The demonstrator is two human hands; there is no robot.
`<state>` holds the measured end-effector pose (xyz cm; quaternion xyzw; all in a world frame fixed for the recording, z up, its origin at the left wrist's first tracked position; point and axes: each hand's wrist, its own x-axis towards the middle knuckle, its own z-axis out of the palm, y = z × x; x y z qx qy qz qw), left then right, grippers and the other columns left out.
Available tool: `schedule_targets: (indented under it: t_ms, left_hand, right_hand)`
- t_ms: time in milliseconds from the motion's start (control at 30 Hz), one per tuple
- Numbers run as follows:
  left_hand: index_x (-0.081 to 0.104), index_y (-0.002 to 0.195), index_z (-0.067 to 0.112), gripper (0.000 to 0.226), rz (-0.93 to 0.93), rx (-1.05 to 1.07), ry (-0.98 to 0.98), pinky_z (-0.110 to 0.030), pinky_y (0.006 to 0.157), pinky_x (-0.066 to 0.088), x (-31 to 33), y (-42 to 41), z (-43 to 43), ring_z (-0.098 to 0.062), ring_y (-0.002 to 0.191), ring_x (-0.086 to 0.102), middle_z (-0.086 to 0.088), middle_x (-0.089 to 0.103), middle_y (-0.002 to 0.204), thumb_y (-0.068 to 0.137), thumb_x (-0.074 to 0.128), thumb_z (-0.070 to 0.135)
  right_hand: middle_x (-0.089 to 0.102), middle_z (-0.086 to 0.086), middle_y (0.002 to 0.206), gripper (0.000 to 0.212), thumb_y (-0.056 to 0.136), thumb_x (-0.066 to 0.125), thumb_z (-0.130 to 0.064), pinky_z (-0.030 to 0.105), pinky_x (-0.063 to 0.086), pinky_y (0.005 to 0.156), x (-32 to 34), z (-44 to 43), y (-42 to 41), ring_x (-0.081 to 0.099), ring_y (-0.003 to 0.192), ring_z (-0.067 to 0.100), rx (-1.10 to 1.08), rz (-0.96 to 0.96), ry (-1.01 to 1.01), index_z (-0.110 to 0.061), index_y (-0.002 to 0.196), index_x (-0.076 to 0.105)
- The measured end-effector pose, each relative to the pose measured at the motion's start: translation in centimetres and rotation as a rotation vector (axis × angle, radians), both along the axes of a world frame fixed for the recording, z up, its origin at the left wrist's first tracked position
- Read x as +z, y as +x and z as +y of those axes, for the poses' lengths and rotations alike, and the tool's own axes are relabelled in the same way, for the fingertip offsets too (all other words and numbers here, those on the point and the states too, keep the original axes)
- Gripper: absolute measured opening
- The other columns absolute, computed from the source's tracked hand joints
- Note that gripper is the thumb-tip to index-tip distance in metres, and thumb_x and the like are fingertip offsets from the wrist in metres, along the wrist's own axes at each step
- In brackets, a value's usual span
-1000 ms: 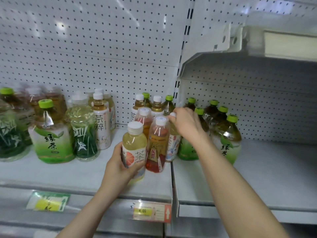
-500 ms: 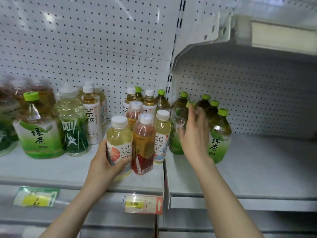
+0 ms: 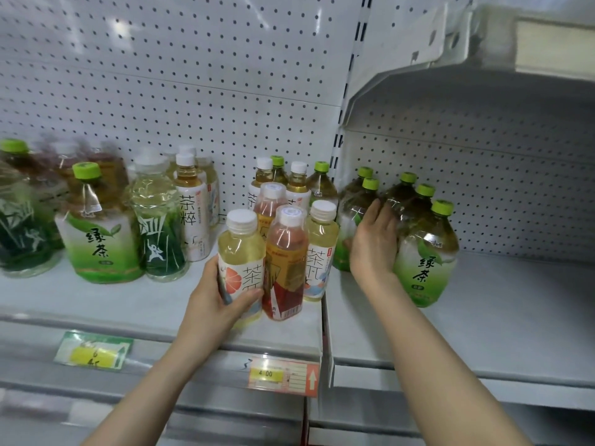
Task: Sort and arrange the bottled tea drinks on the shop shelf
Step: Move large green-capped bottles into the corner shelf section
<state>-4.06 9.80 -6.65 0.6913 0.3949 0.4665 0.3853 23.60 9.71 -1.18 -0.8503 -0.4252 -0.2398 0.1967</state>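
My left hand (image 3: 219, 304) grasps the grapefruit tea bottle (image 3: 241, 252), thumb across the lower front of the label and fingers wrapped round its left side. The bottle stands upright at the near edge of the left shelf (image 3: 96, 297), touching the red tea bottle (image 3: 285, 262) on its right. Just right of that stands a pale tea bottle (image 3: 322, 249), at the shelf's right end. Behind these three, more small bottles stand against the pegboard wall (image 3: 193, 91).

My right hand (image 3: 373, 246) is released, fingers fairly straight and pointing up, laid flat against the cluster of big green tea bottles (image 3: 425, 252) on the right shelf (image 3: 499, 310). It sits between the leftmost bottle of that cluster and the nearest one, whose label faces me. I cannot tell exactly which bottles the fingertips touch.

Further left on the left shelf, another big green-capped bottle (image 3: 96, 239) stands beside a dark-labelled bottle (image 3: 161, 243), with blurred ones beyond. An orange price tag (image 3: 283, 375) reading 4.00 sits on the near rail below my left hand, and a yellow tag (image 3: 93, 350) sits further left.
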Motion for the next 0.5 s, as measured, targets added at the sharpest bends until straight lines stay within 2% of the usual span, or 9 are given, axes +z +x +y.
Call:
schedule_targets:
  t_ms: [67, 133, 167, 233, 300, 400, 500]
  left_hand:
    - [0.041, 0.129, 0.036, 0.066, -0.007, -0.009, -0.001, -0.010, 0.076, 0.047, -0.1, 0.0, -0.1, 0.013, 0.097, 0.061, 0.022, 0.062, 0.110, 0.077, 0.080, 0.021]
    - [0.041, 0.131, 0.034, 0.067, -0.005, -0.014, -0.002, -0.011, 0.077, 0.048, -0.1, 0.0, -0.1, 0.006, 0.099, 0.063, 0.019, 0.063, 0.112, 0.078, 0.080, 0.021]
    - [0.042, 0.132, 0.031, 0.067, -0.001, -0.013, -0.003, -0.010, 0.077, 0.048, -0.1, 0.1, -0.1, 0.004, 0.099, 0.063, 0.018, 0.063, 0.112, 0.078, 0.080, 0.021]
    - [0.043, 0.133, 0.027, 0.067, 0.002, -0.008, -0.001, -0.006, 0.075, 0.048, 0.0, 0.1, -0.1, 0.004, 0.099, 0.062, 0.017, 0.064, 0.111, 0.078, 0.080, 0.022]
    - [0.043, 0.131, 0.027, 0.065, 0.005, -0.007, -0.001, -0.003, 0.074, 0.047, 0.1, 0.1, -0.2, 0.007, 0.098, 0.061, 0.020, 0.063, 0.110, 0.078, 0.080, 0.022]
    - [0.041, 0.130, 0.031, 0.064, 0.014, -0.007, -0.008, -0.005, 0.075, 0.047, 0.4, 0.1, -0.4, 0.009, 0.097, 0.059, 0.024, 0.060, 0.109, 0.079, 0.079, 0.022]
    - [0.045, 0.130, 0.024, 0.063, -0.009, 0.003, -0.030, -0.021, 0.085, 0.053, 0.2, 0.1, -0.3, 0.000, 0.101, 0.064, 0.013, 0.066, 0.113, 0.078, 0.080, 0.023]
  right_hand:
    - [0.038, 0.023, 0.149, 0.064, 0.095, 0.061, -0.034, 0.052, 0.036, 0.111, 0.6, -1.6, -0.9, 0.037, 0.138, 0.039, 0.182, 0.132, 0.208, 0.001, 0.144, 0.039]
    - [0.046, 0.010, 0.144, 0.053, 0.098, 0.051, -0.044, 0.043, 0.042, 0.104, 1.2, -3.3, -2.5, 0.046, 0.131, 0.027, 0.387, 0.328, 0.372, -0.011, 0.139, 0.045]
    - [0.048, 0.003, 0.141, 0.054, 0.098, 0.048, -0.050, 0.037, 0.044, 0.099, 1.3, -4.0, -3.5, 0.050, 0.126, 0.020, 0.486, 0.492, 0.364, -0.016, 0.140, 0.042]
    - [0.050, -0.010, 0.136, 0.062, 0.095, 0.051, -0.055, 0.033, 0.045, 0.096, 0.6, -4.5, -5.0, 0.052, 0.121, 0.011, 0.620, 0.767, 0.218, -0.023, 0.146, 0.033]
    - [0.050, -0.018, 0.128, 0.064, 0.093, 0.057, -0.052, 0.033, 0.044, 0.101, -0.9, -4.4, -5.5, 0.051, 0.116, 0.004, 0.673, 0.864, 0.148, -0.027, 0.147, 0.034]
    - [0.056, -0.013, 0.128, 0.056, 0.093, 0.058, -0.050, 0.033, 0.046, 0.098, -1.6, -4.1, -5.4, 0.053, 0.112, 0.005, 0.688, 0.947, 0.172, -0.025, 0.142, 0.042]
    - [0.057, -0.012, 0.119, 0.054, 0.093, 0.057, -0.051, 0.029, 0.044, 0.088, -1.4, -4.0, -5.2, 0.056, 0.107, 0.007, 0.639, 0.909, 0.183, -0.022, 0.137, 0.045]
